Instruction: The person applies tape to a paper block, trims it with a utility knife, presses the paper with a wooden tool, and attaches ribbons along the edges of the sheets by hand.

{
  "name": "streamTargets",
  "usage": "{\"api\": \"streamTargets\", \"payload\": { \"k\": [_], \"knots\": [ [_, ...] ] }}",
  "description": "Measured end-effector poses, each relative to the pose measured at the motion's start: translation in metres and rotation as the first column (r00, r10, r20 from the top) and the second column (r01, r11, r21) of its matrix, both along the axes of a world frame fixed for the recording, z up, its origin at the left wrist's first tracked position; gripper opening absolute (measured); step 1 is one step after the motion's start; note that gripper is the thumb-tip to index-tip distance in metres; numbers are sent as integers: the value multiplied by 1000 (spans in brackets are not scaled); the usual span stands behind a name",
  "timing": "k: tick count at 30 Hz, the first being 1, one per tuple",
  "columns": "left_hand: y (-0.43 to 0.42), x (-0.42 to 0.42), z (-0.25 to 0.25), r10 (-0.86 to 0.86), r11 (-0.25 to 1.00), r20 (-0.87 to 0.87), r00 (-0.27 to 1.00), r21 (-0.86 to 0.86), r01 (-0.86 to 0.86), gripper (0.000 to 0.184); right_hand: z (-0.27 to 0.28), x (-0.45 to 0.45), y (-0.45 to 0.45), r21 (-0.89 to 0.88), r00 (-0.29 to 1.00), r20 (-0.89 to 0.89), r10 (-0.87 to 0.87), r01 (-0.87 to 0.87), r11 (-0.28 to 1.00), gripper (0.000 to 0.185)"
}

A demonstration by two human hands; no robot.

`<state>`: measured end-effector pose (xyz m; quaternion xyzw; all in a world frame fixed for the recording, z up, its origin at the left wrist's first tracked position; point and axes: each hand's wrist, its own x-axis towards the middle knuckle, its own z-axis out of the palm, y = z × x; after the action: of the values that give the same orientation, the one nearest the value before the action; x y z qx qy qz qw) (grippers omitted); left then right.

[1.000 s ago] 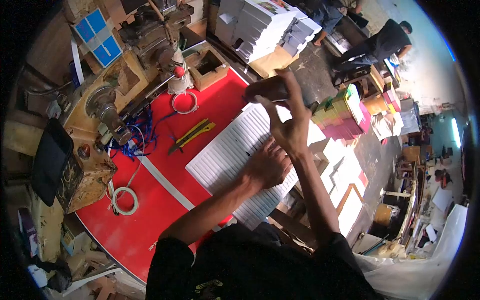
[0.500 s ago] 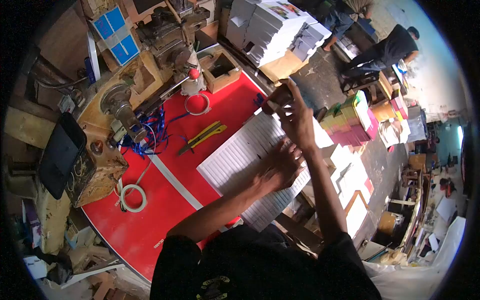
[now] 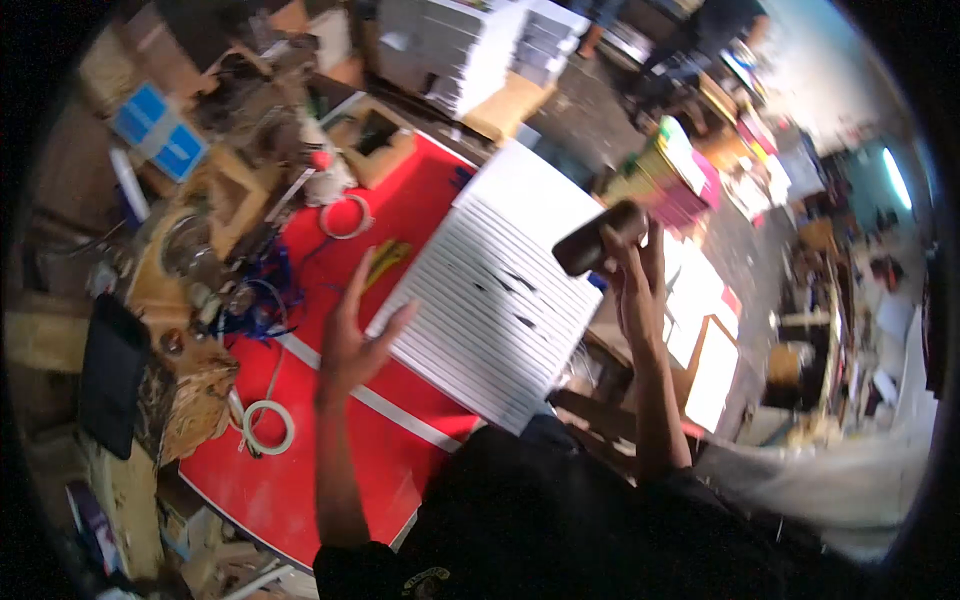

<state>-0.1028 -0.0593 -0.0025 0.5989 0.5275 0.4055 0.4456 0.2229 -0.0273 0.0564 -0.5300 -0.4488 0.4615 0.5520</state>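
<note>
Red tabletop [image 3: 260,495] extends under the person's left hand [image 3: 355,350], fingers spread; right hand [image 3: 637,265] clasps dark brown cylinder [image 3: 592,242]; between both hands lies white ridged sheet [image 3: 455,335].

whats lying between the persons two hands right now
In the head view, the ridged white stack, with dark spots on top, lies between the left hand and the right hand, which holds a dark block.

No readable lettering, small yellowish emblem [image 3: 427,577] on black shirt [image 3: 530,520], its letters too blurred
</note>
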Motion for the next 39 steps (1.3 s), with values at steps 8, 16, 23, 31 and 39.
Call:
{"api": "streamTargets", "payload": {
  "k": [8, 16, 23, 31, 39],
  "knots": [
    [-11, -29, -72, -182, 953, 155, 971, -217, 213, 61, -81, 21, -213, -551, 946, -211, -247, 93, 829, 61],
    [-6, -35, -79, -138, 966, 159, 978, -197, 169, 54, -105, -28, -217, -434, 924, -376, -64, -114, 894, 68],
    [-8, -38, -80, -145, 934, 269, 952, -280, 221, 49, -113, -45, -210, -415, 939, -310, -150, 9, 910, 73],
    [-14, -25, -91, -84, 992, 233, 969, -74, 104, 62, -76, -5, -170, -110, 918, 173, -357, 378, 919, 59],
    [-112, 29, -95, 754, 654, 158, 638, -79, -753, 57, 12, -53, 1, 362, 910, 407, 78, -239, 901, 53]
  ]
}}
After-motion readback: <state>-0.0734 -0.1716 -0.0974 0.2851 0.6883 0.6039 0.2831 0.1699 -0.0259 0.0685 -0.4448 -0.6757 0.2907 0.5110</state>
